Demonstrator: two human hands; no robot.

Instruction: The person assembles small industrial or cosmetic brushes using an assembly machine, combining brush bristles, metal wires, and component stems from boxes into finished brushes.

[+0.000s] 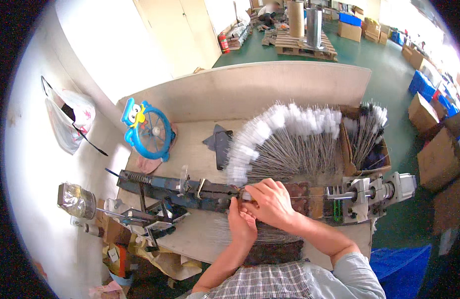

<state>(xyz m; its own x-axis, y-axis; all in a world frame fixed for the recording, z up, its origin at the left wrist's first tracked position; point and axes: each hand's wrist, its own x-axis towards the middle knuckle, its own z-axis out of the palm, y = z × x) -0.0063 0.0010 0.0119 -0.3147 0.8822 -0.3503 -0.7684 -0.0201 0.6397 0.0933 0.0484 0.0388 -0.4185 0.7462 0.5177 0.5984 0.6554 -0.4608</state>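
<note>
At the right end of a long dark metal bar fixture (210, 193), my two hands meet around a small white bristle tuft (247, 196). My right hand (272, 202) bends over it from the right, with thumb and fingers closed on it. From below, my left hand (242, 223) has its thumb raised against the fixture's end and its fingers curled; what lies between them is hidden. A thin wire runs from beside my right hand toward the motor-driven chuck (342, 196). Just beyond my hands, many white-tipped wire brushes (294, 144) lie fanned out. Loose bare wires (220, 233) lie below my left wrist.
A cardboard box (347, 144) of darker brushes stands at the right. A blue toy-like fan (165, 130) and a black phone (222, 149) sit at the back left. A wooden board (250, 85) closes the bench's far side. A lever mechanism (155, 217) juts out at the left.
</note>
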